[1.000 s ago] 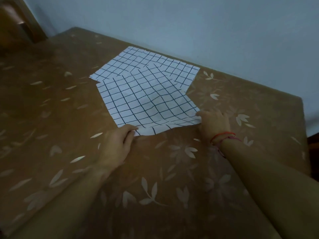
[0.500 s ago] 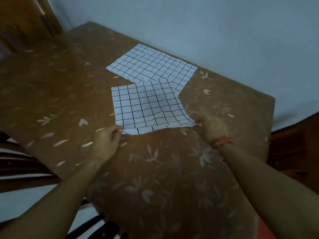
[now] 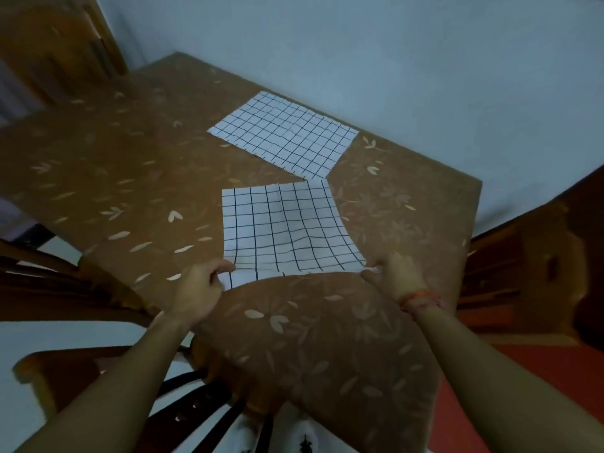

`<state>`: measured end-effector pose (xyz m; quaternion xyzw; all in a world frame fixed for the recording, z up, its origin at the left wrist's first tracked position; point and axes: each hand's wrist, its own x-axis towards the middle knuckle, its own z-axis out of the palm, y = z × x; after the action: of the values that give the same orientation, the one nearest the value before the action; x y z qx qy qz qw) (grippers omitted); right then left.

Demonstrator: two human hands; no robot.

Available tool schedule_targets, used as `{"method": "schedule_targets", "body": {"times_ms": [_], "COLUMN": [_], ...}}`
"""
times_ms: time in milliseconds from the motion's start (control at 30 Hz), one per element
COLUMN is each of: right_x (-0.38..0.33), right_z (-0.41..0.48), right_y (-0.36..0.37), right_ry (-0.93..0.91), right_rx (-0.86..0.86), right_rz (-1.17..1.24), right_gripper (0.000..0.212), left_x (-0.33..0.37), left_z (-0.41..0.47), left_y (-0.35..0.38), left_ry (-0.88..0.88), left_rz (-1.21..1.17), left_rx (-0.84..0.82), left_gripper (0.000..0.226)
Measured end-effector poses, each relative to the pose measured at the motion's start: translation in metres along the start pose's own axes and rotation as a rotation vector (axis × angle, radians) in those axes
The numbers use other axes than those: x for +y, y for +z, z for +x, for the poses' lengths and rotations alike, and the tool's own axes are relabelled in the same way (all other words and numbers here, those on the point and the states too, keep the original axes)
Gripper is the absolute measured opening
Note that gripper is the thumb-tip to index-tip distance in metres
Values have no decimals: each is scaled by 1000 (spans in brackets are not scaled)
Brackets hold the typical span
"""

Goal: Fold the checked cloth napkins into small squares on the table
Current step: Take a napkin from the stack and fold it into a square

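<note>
two hands grasp the near napkin (image 3: pixel 287 230) by its near corners: left hand (image 3: pixel 196 289) pinching plainly, right hand (image 3: pixel 397 273) apparently pinching too. it lies at the near edge of the table (image 3: pixel 130 165), far napkin (image 3: pixel 284 135) flat beyond.

The nearer checked napkin (image 3: pixel 287 230), white with dark grid lines, is lying spread on the surface (image 3: pixel 130 165), flat at its far edge and rippling toward its near edge. The left hand (image 3: pixel 199 286) and right hand (image 3: pixel 395 273) are pinching its two near corners, and a white strip is showing below the left one. The farther checked napkin (image 3: pixel 284 135) is lying flat and unfolded at an angle, its near corner just beside the first napkin's far right corner.
</note>
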<state>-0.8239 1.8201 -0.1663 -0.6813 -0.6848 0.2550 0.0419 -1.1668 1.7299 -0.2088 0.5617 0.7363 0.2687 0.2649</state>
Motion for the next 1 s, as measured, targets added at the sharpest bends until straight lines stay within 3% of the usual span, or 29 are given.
{"method": "schedule_targets", "body": {"times_ms": [233, 467, 667, 833, 900, 1000], "right_x": [7, 20, 32, 46, 69, 52], "right_z": [-44, -56, -53, -40, -29, -27], "right_y": [7, 8, 11, 9, 19, 12], "right_ry": [-59, -57, 24, 55, 159, 139], "right_rx": [82, -76, -179, -202, -204, -185], "right_rz": [128, 101, 104, 169, 257, 374], "right_gripper": [9, 17, 42, 32, 26, 21], "left_x": [-4, -13, -15, -19, -20, -10], "left_z": [-40, -55, -60, -55, -49, -37], "left_y": [-5, -8, -11, -11, -11, -7], "left_ry": [14, 20, -4, -47, -57, -99], "left_rz": [64, 95, 129, 105, 73, -28], "left_rx": [10, -42, -65, -73, -47, -5], "left_gripper": [39, 22, 22, 21, 20, 3]}}
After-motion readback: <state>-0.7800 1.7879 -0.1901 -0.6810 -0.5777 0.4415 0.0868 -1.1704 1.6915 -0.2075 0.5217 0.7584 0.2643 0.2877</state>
